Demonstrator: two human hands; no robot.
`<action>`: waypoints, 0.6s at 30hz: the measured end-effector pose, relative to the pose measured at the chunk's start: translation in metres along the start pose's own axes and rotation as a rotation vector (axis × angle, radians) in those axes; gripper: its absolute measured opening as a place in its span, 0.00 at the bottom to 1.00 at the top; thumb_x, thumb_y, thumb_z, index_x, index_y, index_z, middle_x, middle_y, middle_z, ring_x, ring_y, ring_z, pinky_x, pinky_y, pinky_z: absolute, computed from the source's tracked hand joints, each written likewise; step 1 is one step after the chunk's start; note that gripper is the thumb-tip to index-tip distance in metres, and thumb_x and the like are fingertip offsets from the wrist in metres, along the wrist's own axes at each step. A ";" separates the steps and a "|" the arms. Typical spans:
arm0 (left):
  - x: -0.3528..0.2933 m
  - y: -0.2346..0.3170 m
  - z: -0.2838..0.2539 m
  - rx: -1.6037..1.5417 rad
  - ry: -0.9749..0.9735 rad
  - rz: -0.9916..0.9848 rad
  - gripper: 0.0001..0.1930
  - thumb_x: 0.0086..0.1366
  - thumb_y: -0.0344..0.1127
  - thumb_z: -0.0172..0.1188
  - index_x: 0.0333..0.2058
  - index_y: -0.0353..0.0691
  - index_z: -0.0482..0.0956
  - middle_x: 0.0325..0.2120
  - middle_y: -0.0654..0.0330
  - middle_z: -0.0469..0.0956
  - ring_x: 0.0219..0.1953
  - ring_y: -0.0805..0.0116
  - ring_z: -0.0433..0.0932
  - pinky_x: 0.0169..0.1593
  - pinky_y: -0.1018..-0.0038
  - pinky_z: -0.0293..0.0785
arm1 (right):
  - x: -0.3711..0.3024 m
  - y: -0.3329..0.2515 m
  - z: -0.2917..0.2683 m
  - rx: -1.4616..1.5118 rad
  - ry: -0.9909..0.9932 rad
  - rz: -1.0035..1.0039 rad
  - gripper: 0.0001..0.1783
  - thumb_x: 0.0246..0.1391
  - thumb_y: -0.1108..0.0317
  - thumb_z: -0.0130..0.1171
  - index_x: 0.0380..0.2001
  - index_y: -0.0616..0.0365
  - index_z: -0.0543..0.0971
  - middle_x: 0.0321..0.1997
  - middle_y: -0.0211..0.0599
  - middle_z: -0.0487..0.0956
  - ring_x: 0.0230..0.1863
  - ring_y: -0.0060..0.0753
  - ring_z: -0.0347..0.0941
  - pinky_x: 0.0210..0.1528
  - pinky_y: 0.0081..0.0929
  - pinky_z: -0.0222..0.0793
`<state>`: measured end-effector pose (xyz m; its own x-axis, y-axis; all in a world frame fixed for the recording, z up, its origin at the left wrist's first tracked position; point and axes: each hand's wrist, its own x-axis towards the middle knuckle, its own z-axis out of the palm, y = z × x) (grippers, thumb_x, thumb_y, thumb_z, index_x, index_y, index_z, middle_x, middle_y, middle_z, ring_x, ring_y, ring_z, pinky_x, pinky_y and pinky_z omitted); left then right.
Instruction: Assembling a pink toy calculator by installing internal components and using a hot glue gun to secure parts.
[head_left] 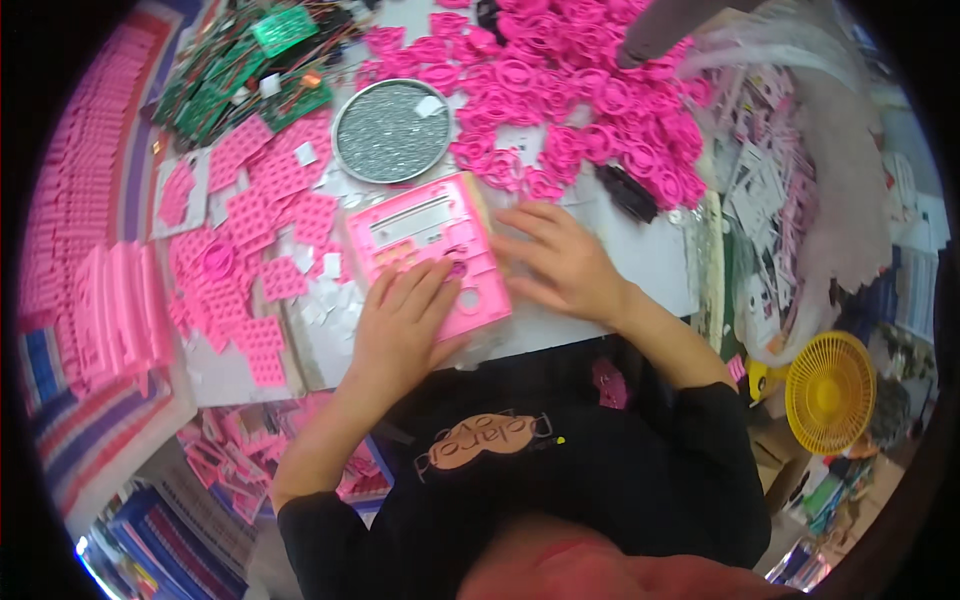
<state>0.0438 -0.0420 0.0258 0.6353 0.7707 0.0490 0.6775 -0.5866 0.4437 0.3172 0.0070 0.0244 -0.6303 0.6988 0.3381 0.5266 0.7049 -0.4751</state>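
Note:
A pink plastic casing panel (480,290) lies at the table's near edge, with a long slot, small button openings and a round hole. My left hand (405,315) rests over its lower left part, fingers stretched out onto the surface; whatever lies under the fingertips is hidden. Beside the panel's right edge is my right hand (562,258), its fingers apart and nothing visible in them. A round metal tin (392,130) full of small silvery screws or pins stands just beyond the panel, with a white scrap on top.
Pink button-pad sheets (250,220) spread to the left, beside stacked pink casings (120,310). Green circuit boards with wires (240,105) lie at the back left. A heap of magenta ring-shaped parts (590,90) fills the back. A yellow basket (830,392) stands at the right.

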 end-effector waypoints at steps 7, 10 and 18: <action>-0.009 -0.001 0.008 -0.010 0.014 -0.010 0.35 0.54 0.45 0.69 0.61 0.42 0.71 0.63 0.53 0.69 0.66 0.53 0.65 0.70 0.51 0.50 | -0.094 0.036 -0.038 -0.107 0.161 0.664 0.14 0.52 0.67 0.69 0.42 0.60 0.82 0.36 0.38 0.81 0.26 0.33 0.78 0.30 0.28 0.73; -0.009 0.000 0.009 -0.036 0.019 -0.026 0.34 0.54 0.44 0.69 0.60 0.41 0.72 0.64 0.52 0.68 0.66 0.52 0.65 0.70 0.50 0.48 | -0.079 0.026 -0.033 -0.208 0.096 0.632 0.11 0.52 0.68 0.68 0.38 0.59 0.83 0.33 0.36 0.80 0.27 0.34 0.78 0.30 0.28 0.73; -0.007 0.026 0.003 -0.526 0.308 -0.161 0.12 0.63 0.32 0.64 0.43 0.36 0.78 0.34 0.56 0.80 0.31 0.62 0.79 0.34 0.71 0.75 | -0.041 0.010 -0.025 0.249 0.085 0.442 0.08 0.54 0.72 0.64 0.38 0.58 0.82 0.39 0.39 0.81 0.34 0.42 0.79 0.35 0.33 0.76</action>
<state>0.0584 -0.0638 0.0341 0.3517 0.9213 0.1660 0.4330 -0.3173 0.8437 0.3622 -0.0117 0.0263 -0.3244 0.9381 0.1214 0.5737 0.2972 -0.7633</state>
